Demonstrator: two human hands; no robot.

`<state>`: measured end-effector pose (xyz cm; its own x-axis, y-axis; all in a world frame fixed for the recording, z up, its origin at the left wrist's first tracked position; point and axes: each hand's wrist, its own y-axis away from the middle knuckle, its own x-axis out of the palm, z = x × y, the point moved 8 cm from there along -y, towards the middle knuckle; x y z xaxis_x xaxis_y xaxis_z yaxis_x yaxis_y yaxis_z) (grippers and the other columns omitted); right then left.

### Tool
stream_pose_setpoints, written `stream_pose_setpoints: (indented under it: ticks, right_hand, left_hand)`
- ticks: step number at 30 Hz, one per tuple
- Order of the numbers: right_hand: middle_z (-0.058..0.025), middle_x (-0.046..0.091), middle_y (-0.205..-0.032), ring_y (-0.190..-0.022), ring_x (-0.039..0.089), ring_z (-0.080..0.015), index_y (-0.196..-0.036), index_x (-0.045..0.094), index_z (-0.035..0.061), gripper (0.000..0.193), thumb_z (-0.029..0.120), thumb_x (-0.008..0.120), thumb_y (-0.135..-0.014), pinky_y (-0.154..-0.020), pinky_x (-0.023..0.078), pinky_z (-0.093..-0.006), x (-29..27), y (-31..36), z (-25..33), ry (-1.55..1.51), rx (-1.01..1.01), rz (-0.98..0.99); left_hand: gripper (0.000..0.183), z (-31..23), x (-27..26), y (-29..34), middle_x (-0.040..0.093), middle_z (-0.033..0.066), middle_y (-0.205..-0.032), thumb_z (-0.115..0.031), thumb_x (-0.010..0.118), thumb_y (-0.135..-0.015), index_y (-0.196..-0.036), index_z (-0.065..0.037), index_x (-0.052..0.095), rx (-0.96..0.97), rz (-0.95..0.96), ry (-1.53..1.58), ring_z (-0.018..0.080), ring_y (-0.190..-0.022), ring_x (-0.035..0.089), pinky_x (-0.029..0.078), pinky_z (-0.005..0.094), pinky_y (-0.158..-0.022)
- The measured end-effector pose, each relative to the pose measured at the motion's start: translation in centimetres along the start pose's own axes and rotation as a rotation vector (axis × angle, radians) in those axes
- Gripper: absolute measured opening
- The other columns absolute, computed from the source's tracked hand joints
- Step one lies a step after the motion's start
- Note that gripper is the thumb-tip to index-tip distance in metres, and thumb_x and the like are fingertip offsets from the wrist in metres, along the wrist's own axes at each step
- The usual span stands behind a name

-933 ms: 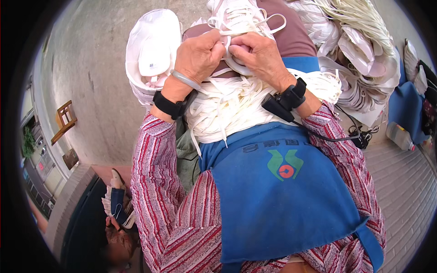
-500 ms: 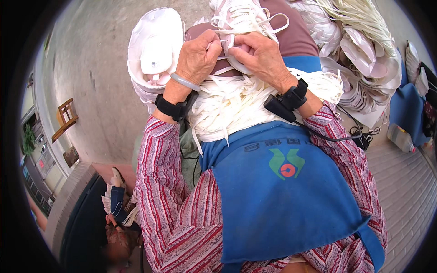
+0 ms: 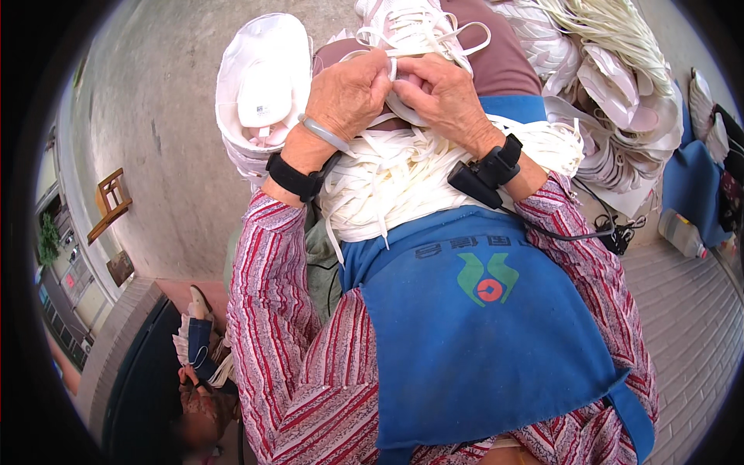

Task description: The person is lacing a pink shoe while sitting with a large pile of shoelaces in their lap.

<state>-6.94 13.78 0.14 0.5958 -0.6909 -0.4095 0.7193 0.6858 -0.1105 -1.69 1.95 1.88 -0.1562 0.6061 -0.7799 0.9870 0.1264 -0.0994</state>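
Note:
A white shoe upper [image 3: 407,27], partly threaded with white shoelace [image 3: 474,35], lies across my lap at the top of the view. My left hand [image 3: 346,94] is closed in a pinch on a shoelace end at the upper's near edge; its fingertips are mostly hidden. Right beside it, my right hand [image 3: 448,97] grips the edge of the shoe upper between thumb and curled fingers. The two hands almost touch. Under my wrists, a thick bundle of loose white shoelaces [image 3: 387,182] covers the top of my blue apron [image 3: 480,349].
Left of my hands stands a stack of white shoe uppers [image 3: 263,77]. More uppers [image 3: 620,132] and a lace bundle [image 3: 612,31] are heaped at the right. A plastic bottle [image 3: 682,235] lies beyond them. Another person [image 3: 203,387] sits at lower left, near a wooden stool [image 3: 112,203].
My left hand has moved right and inward, bringing its fingertips up to the shoe edge beside my right hand. My right hand has stayed almost still.

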Motion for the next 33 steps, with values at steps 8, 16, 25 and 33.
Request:
stream_pose_setpoints:
  ticks: [8, 16, 25, 33]
  right_hand:
    - [-0.014, 0.066, -0.083, -0.073, 0.063, -0.028, -0.097, 0.07, 0.0057, 0.021, 0.015, 0.058, -0.082, -0.07, 0.051, -0.037, 0.2, -0.4, -0.2, 0.018, -0.014, -0.054]
    - [-0.0153, 0.063, -0.078, -0.074, 0.062, -0.0331, -0.084, 0.064, 0.0013, 0.015, 0.015, 0.058, -0.083, -0.07, 0.05, -0.0418, 0.3, -0.7, 0.1, 0.092, -0.002, -0.049]
    - [-0.0185, 0.057, -0.083, -0.071, 0.062, -0.036, -0.088, 0.051, 0.0, 0.013, 0.006, 0.059, -0.081, -0.06, 0.05, -0.0449, -0.1, 0.7, 2.2, 0.473, -0.147, 0.09]
    - [-0.0102, 0.052, -0.081, -0.066, 0.062, -0.0263, -0.087, 0.047, 0.0031, 0.019, 0.001, 0.061, -0.073, -0.053, 0.049, -0.0343, -6.1, -1.7, 3.7, 0.837, -0.414, 0.224]
  left_hand:
    - [0.015, 2.8, 0.1, 1.1, 0.065, 0.0163, -0.083, -0.02, 0.058, -0.09, -0.091, -0.005, 0.061, -0.327, 0.008, 0.351, 0.033, -0.074, 0.063, 0.05, 0.0367, -0.064]
    - [0.014, 0.1, -0.5, 0.5, 0.063, 0.0147, -0.087, -0.013, 0.06, -0.088, -0.098, -0.003, 0.06, -0.12, -0.026, 0.071, 0.0288, -0.077, 0.063, 0.051, 0.0344, -0.069]
    - [0.022, -0.2, -1.0, -2.0, 0.063, 0.0173, -0.096, -0.011, 0.061, -0.084, -0.105, -0.004, 0.058, -0.069, -0.156, 0.208, 0.0337, -0.087, 0.063, 0.049, 0.0392, -0.075]
    - [0.021, 3.3, -0.4, -4.7, 0.068, 0.0143, -0.092, -0.013, 0.065, -0.084, -0.102, -0.002, 0.062, -0.249, -0.173, 0.454, 0.0262, -0.083, 0.066, 0.052, 0.0341, -0.077]
